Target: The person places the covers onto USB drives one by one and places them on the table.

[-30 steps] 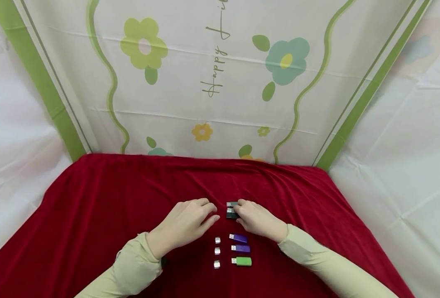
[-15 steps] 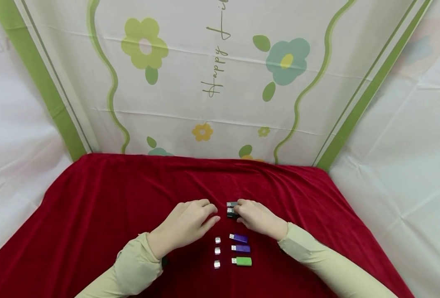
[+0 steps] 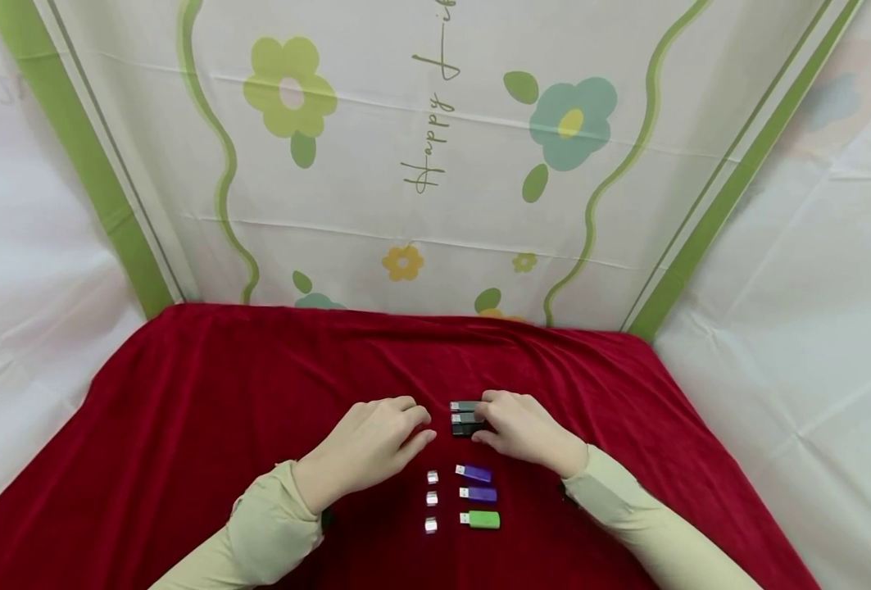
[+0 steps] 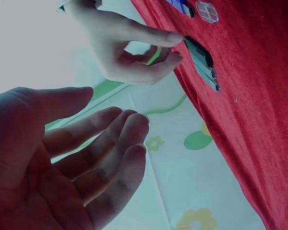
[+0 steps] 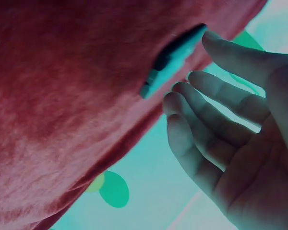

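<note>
Two grey USB sticks, an upper one (image 3: 464, 406) and a lower one (image 3: 464, 418), lie side by side with a black USB stick (image 3: 464, 430) on the red cloth. Over their right ends is my right hand (image 3: 527, 430), fingers loosely bent and thumb apart from them. In the right wrist view the thumb tip is close to one end of the dark sticks (image 5: 175, 60); whether it touches them I cannot tell. My left hand (image 3: 365, 447) hovers to their left, fingers relaxed, palm bare in the left wrist view.
Nearer me lie two purple USB sticks (image 3: 474, 474) and a green one (image 3: 483, 519), plugs pointing left. Left of them is a column of small shiny clear pieces (image 3: 432, 498). Red velvet cloth (image 3: 258, 393) covers the table; a flowered curtain (image 3: 406, 164) hangs behind.
My right hand has drawn back slightly to the right, its fingers spreading, so more of the grey and black sticks shows. The left hand stays almost where it was.
</note>
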Motion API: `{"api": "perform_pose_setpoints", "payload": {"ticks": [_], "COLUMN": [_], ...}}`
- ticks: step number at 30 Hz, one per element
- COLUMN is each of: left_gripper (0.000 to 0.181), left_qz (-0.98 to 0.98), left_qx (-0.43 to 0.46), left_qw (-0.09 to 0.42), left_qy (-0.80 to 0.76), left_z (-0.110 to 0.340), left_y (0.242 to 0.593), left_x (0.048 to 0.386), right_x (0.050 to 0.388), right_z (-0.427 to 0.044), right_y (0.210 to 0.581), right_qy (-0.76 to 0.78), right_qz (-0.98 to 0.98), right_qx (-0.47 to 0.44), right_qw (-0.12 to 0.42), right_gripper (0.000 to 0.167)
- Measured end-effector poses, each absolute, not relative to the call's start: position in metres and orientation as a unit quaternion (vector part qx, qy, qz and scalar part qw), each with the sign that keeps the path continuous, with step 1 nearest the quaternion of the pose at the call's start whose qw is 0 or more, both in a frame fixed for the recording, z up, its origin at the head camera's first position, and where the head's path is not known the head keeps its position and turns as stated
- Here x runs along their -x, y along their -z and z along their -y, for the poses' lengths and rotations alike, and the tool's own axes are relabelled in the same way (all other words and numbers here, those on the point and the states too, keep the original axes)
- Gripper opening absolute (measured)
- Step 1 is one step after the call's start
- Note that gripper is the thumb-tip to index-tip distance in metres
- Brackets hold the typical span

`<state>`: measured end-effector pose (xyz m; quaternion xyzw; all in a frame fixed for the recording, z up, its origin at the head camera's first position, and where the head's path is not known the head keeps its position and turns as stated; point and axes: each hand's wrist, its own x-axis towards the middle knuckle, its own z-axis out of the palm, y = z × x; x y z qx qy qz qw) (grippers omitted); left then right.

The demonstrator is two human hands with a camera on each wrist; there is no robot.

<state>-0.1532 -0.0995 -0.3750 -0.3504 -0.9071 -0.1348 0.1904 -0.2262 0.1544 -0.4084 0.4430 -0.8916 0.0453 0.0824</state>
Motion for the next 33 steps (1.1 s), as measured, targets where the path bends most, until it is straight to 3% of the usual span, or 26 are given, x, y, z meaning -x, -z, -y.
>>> {"api": "perform_pose_setpoints", "payload": {"ticks": [11, 19, 27, 33], "left_gripper": [0.019, 0.02, 0.018, 0.017], "left_qz": [0.932, 0.933, 0.933, 0.934], "left_qx": [0.334, 0.335, 0.337, 0.335], "left_qw": [0.077, 0.067, 0.065, 0.065], "left_qy": [0.115, 0.11, 0.11, 0.106], "left_z": [0.1, 0.101, 0.1, 0.1], "left_y": [0.378, 0.38, 0.378, 0.378], "left_x": [0.151, 0.152, 0.151, 0.15], "right_x": [0.202, 0.193, 0.195, 0.197], "right_z": [-0.161, -0.153, -0.149, -0.145], "right_y": [0.402, 0.4, 0.405, 0.41], "right_qy": [-0.083, -0.055, -0.02, 0.01], "right_qz": [0.888, 0.876, 0.87, 0.86], "right_qx": [-0.453, -0.479, -0.493, -0.511], "right_qw": [0.011, -0.023, -0.007, 0.007], "right_gripper": [0.021, 0.018, 0.014, 0.024]}}
